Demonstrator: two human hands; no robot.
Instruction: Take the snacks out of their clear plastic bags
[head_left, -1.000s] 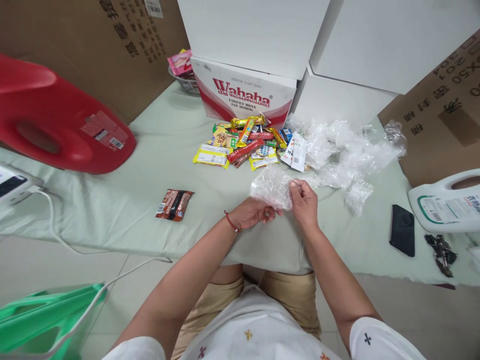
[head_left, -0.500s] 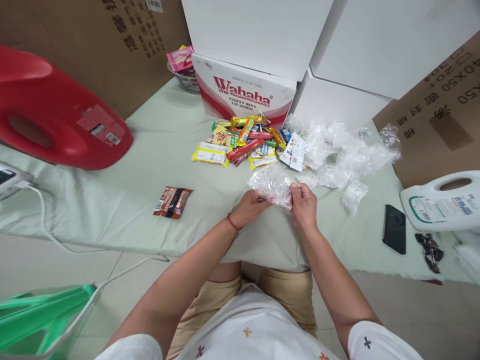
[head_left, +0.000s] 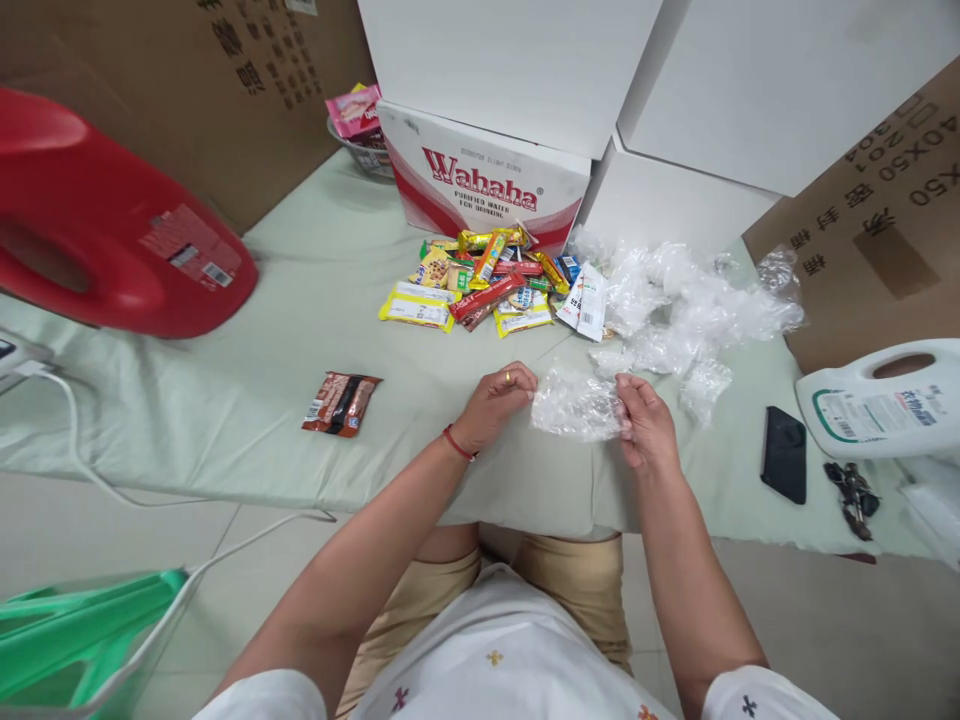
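Between my two hands a crinkled clear plastic bag (head_left: 574,402) is stretched out over the table's near side. My left hand (head_left: 501,400), with a ring and a red wrist string, pinches its left edge. The right edge is gripped by the fingers of my right hand (head_left: 643,418). Beyond the bag lies a heap of wrapped snacks (head_left: 487,280) in yellow, red and white wrappers. To its right spreads a pile of crumpled clear plastic bags (head_left: 675,300). A brown snack packet (head_left: 342,404) lies by itself to the left of my left hand.
A Wahaha carton (head_left: 480,185) stands behind the snacks, beside a bowl (head_left: 367,158) of packets. A large red jug (head_left: 112,230) is at left. At right are a black phone (head_left: 784,455), keys (head_left: 853,498) and a white jug (head_left: 881,400). A white cable (head_left: 82,430) hangs over the front edge.
My right hand has moved right and slightly down, away from my left hand. The clear bag has come nearer to me and is spread wider between them.
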